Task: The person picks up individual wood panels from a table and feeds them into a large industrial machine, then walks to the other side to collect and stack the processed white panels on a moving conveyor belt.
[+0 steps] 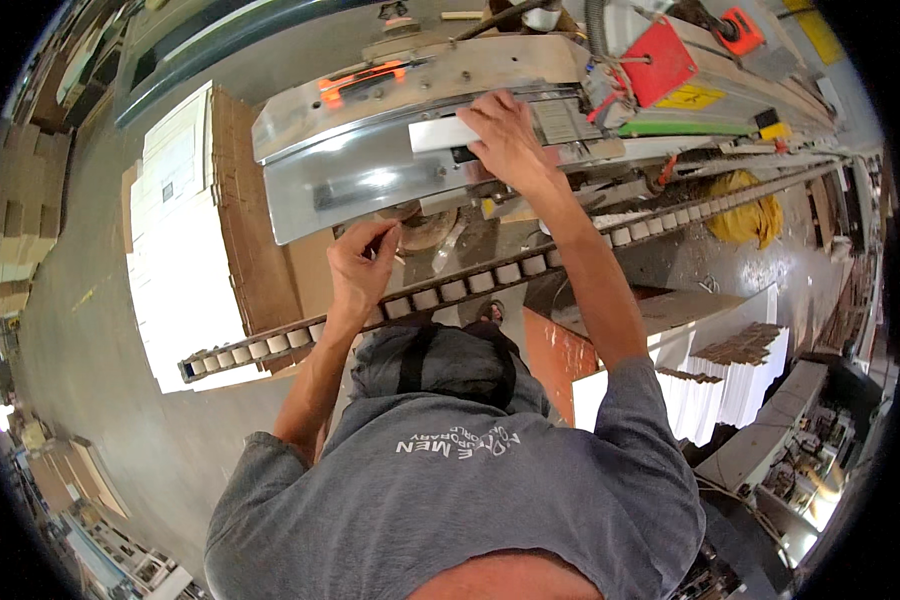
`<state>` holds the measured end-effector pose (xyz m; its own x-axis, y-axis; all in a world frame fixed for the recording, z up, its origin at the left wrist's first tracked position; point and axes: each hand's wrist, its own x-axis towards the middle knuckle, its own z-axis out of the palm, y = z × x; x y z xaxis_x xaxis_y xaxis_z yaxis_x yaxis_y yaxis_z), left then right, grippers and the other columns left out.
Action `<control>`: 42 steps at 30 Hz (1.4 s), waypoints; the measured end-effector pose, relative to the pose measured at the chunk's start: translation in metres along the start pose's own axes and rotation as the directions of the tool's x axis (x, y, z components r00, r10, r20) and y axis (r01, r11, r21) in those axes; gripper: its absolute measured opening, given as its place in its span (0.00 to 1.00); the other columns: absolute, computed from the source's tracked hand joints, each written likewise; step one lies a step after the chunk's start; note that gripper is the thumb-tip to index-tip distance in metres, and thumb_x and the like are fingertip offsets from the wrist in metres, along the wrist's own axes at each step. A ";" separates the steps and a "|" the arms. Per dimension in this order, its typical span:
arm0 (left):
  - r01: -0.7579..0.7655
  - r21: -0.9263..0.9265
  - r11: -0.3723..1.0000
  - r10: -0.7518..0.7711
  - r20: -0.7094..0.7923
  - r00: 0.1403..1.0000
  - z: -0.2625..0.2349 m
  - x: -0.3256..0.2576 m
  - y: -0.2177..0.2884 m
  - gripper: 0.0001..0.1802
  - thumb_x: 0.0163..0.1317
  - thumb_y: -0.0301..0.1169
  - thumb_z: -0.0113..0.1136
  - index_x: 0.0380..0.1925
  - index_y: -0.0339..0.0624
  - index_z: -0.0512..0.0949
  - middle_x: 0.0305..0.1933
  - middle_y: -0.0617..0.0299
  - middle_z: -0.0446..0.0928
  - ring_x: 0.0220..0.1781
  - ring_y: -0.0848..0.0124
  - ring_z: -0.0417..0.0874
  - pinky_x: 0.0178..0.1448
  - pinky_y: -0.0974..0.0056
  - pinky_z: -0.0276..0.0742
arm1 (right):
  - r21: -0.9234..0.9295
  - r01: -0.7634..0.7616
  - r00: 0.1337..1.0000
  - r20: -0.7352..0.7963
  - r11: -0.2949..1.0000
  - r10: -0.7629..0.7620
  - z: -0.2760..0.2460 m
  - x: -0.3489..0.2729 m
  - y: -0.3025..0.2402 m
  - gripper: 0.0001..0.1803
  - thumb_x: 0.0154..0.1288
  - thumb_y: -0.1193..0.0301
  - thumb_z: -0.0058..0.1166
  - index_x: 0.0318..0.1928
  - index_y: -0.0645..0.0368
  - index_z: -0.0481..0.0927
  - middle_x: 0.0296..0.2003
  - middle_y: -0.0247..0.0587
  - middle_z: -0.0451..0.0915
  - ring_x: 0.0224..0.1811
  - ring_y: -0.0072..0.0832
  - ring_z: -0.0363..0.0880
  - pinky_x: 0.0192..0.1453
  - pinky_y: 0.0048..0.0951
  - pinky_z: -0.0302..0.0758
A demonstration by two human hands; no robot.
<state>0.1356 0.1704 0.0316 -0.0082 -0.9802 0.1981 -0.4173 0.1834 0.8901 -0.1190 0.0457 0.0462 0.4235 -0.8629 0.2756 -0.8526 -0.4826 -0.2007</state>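
My right hand (505, 140) reaches over the metal bed of a machine, its fingers closed on the right end of a flat white strip (437, 135). The strip lies at or just above the shiny metal plate (350, 190); whether it touches cannot be told. My left hand (363, 262) is by the plate's near edge, beyond the roller rail (425, 299). Its fingers are curled with thumb and forefinger together. What they hold, if anything, is too small to make out.
A tall stack of white-faced cardboard sheets (185, 230) stands left of the machine. The roller rail crosses in front of my body. Red and orange machine parts (660, 62) are at the far right, a yellow bag (745, 210) below them. More white boards (715, 385) stand at right.
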 end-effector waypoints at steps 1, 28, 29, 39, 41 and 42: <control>-0.025 0.041 0.999 0.025 -0.019 1.000 -0.004 0.003 -0.005 0.07 0.60 0.23 0.65 0.38 0.32 0.84 0.31 0.52 0.82 0.28 0.69 0.81 0.33 0.67 0.75 | 0.002 0.007 1.000 0.005 1.000 -0.007 0.004 0.005 -0.003 0.24 0.53 0.75 0.65 0.54 0.59 0.80 0.52 0.41 0.74 0.60 0.39 0.66 0.62 0.44 0.64; -0.320 0.355 0.879 0.320 0.060 0.946 0.081 0.146 -0.028 0.10 0.57 0.38 0.68 0.27 0.43 0.84 0.29 0.55 0.78 0.33 0.52 0.81 0.38 0.51 0.76 | 0.855 -0.297 0.662 -0.136 0.425 0.737 0.053 -0.017 -0.038 0.22 0.66 0.73 0.60 0.59 0.67 0.76 0.33 0.35 0.78 0.31 0.17 0.72 0.36 0.21 0.72; -0.329 0.360 0.873 0.326 0.070 0.943 0.090 0.149 -0.025 0.10 0.58 0.38 0.67 0.26 0.43 0.83 0.29 0.55 0.78 0.33 0.52 0.81 0.38 0.51 0.76 | 0.857 -0.249 0.681 -0.177 0.452 0.711 0.051 -0.019 -0.029 0.22 0.65 0.72 0.61 0.57 0.67 0.77 0.32 0.40 0.77 0.28 0.22 0.73 0.33 0.26 0.74; -0.397 0.405 0.823 0.358 0.172 0.918 0.179 0.174 0.008 0.08 0.57 0.35 0.67 0.29 0.43 0.83 0.31 0.54 0.80 0.34 0.51 0.82 0.38 0.52 0.77 | 0.819 -0.207 0.588 -0.334 0.536 0.737 0.042 -0.037 0.048 0.21 0.64 0.75 0.59 0.56 0.70 0.76 0.42 0.49 0.80 0.33 0.27 0.76 0.38 0.28 0.76; -0.430 0.391 0.814 0.394 0.174 0.903 0.196 0.180 0.011 0.09 0.57 0.37 0.67 0.26 0.43 0.81 0.30 0.54 0.78 0.33 0.51 0.81 0.38 0.51 0.77 | 0.720 -0.255 0.602 -0.404 0.645 0.689 0.043 -0.042 0.062 0.21 0.63 0.75 0.59 0.56 0.69 0.76 0.46 0.51 0.80 0.34 0.29 0.76 0.39 0.28 0.77; -0.462 0.374 0.804 0.429 0.172 0.887 0.204 0.182 0.013 0.11 0.56 0.38 0.66 0.22 0.43 0.79 0.28 0.55 0.77 0.32 0.52 0.81 0.37 0.50 0.76 | 0.601 -0.298 0.622 -0.467 0.741 0.629 0.042 -0.044 0.067 0.21 0.63 0.76 0.59 0.57 0.69 0.76 0.49 0.53 0.79 0.35 0.31 0.77 0.40 0.29 0.77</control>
<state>-0.0571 -0.0212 -0.0046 -0.3430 -0.8035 0.4866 -0.6720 0.5718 0.4706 -0.1820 0.0454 -0.0191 -0.4153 -0.7702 0.4840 -0.5745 -0.1905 -0.7960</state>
